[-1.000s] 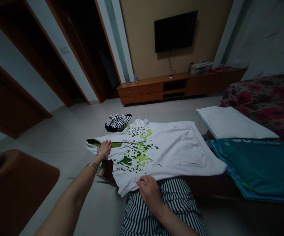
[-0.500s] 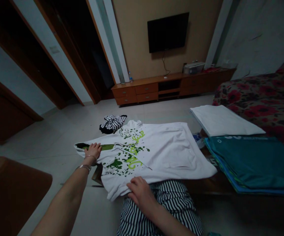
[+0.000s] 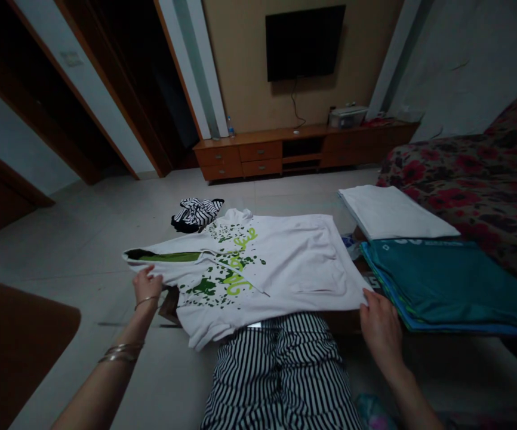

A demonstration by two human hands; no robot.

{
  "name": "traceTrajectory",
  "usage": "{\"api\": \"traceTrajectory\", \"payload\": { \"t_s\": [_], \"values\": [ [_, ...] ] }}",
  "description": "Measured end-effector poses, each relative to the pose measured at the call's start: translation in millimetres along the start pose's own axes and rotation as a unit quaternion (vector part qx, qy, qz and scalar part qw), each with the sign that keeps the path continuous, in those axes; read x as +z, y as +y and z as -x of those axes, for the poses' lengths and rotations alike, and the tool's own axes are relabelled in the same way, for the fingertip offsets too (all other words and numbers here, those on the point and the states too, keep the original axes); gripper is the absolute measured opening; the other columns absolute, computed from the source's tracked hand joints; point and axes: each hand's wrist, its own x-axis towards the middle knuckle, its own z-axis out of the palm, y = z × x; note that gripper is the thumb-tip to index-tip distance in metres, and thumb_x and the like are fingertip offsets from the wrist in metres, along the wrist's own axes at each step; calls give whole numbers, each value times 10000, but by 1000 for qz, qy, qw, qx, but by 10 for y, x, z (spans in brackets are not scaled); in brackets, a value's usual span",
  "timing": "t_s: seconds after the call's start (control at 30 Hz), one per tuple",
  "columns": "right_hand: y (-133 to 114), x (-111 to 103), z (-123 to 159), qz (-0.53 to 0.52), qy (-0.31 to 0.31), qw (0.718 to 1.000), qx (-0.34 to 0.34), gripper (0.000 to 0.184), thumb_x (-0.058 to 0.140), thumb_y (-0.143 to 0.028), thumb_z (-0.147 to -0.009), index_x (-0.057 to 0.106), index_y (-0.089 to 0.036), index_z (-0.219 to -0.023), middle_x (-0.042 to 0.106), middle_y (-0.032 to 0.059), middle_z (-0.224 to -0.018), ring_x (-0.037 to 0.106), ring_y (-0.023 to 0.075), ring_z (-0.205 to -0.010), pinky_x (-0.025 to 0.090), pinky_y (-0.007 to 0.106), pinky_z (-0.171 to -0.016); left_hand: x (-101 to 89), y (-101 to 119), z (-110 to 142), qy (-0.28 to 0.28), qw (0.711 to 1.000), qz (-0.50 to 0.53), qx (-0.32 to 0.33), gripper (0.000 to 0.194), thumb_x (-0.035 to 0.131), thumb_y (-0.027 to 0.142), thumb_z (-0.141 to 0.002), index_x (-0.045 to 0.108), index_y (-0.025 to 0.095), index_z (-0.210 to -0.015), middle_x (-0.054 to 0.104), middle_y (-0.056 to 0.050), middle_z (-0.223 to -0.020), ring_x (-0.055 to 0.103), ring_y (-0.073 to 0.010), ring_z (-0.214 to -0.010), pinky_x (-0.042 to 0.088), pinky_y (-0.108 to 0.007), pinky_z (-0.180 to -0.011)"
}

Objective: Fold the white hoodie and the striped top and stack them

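Observation:
A white short-sleeved hoodie (image 3: 292, 257) with green splatter print and a green hood lining lies spread in front of me, hood to the left and hem to the right. My left hand (image 3: 147, 286) has its fingers closed on the near edge of the hood. At the near hem corner, my right hand (image 3: 380, 325) pinches the fabric between thumb and fingers. The drawstrings trail across the print, and the near sleeve hangs toward my striped clothing (image 3: 276, 370). Most of the surface beneath the hoodie is hidden.
Right of the hoodie lie a folded white garment (image 3: 395, 212) and a stack of folded teal and blue garments (image 3: 455, 283). A striped black-and-white bundle (image 3: 198, 214) sits beyond the hood. Farther off are a flowered sofa (image 3: 464, 161) and a low wooden cabinet (image 3: 261, 154).
My right hand has moved right from near the close sleeve to the hem corner and taken hold there. My left hand has shifted from the hood opening to its near edge.

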Motion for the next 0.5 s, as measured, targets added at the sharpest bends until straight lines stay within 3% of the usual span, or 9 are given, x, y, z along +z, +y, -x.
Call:
{"api": "traceTrajectory", "payload": {
  "t_s": [0.07, 0.13, 0.27, 0.37, 0.5],
  "values": [
    [22, 14, 61, -6, 5, 1000, -8, 372, 389, -233, -899, 580, -129, -1200, 563, 181, -1137, 522, 284, -1045, 430, 406, -848, -80, 36, 463, 5, 999, 37, 23, 346, 371, 250, -870, 538, 167, -1161, 579, -103, -1096, 581, -226, -1023, 522, -356, -857],
    [20, 31, 103, -13, 1, 1000, -27, 347, 397, -266, -906, 608, -147, -1154, 573, 166, -1144, 516, 284, -1045, 427, 408, -843, -172, 88, 988, 12, 985, 108, 135, 283, 372, 291, -903, 590, 223, -1070, 583, -96, -1161, 544, -244, -1120, 469, -405, -968],
    [23, 33, 126, 5, -43, 997, -57, 305, 423, -319, -916, 647, -198, -1084, 600, 116, -1136, 509, 276, -1039, 423, 383, -771, -236, 237, 1869, 24, 962, 76, 260, 325, 503, 273, -874, 564, 282, -1194, 545, -120, -1254, 495, -289, -1180, 401, -485, -1007],
    [69, -13, 84, 27, -76, 993, -90, 272, 458, -295, -911, 657, -215, -1076, 614, 92, -1098, 523, 252, -988, 412, 362, -734, -107, 343, 2168, 1, 945, 33, 325, 541, 517, 180, -844, 445, 314, -1364, 483, -118, -1370, 415, -298, -1290, 335, -502, -1058],
    [168, -121, 1, 55, -105, 985, -127, 245, 492, -219, -895, 670, -228, -1063, 629, 68, -1042, 536, 228, -938, 404, 345, -720, 134, 355, 2141, 23, 951, -5, 308, 697, 407, 42, -818, 333, 313, -1456, 443, -126, -1434, 362, -294, -1350, 269, -530, -1077]
  ]
}}
